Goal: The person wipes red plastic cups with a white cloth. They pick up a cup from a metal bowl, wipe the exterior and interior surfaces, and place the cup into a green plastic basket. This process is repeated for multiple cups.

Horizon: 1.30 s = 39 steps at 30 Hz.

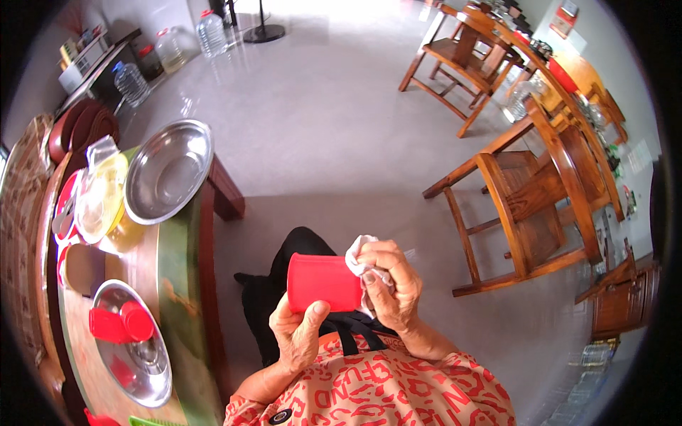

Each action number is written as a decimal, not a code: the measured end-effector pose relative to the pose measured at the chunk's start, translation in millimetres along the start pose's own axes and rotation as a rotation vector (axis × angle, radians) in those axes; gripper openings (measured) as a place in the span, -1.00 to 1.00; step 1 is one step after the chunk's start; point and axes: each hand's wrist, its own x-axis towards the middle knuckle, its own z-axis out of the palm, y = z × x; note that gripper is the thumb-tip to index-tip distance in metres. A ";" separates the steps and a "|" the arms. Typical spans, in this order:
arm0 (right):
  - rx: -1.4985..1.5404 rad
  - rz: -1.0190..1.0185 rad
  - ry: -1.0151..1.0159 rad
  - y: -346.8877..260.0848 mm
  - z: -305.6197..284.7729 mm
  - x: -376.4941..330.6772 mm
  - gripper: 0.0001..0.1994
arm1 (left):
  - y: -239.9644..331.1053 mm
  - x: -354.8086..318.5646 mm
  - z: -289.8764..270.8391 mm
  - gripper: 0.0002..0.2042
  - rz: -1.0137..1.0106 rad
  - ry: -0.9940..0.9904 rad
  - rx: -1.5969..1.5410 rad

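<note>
Your left hand (298,337) grasped the red cup (323,280) directly, thumb laid over its near side; the cup lay just ahead and to the right of that hand. Your right hand (391,284) clutched a white cloth (359,259) at the cup's right end. The long axis ran sideways between your hands; you could not tell which end was open. Farther left of your left hand stood a steel basin (145,387).
</note>
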 end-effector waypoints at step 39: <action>0.028 0.087 -0.308 0.7 -24.7 -20.3 -0.79 | -13.6 -22.7 -12.2 -0.72 -0.126 -0.382 0.421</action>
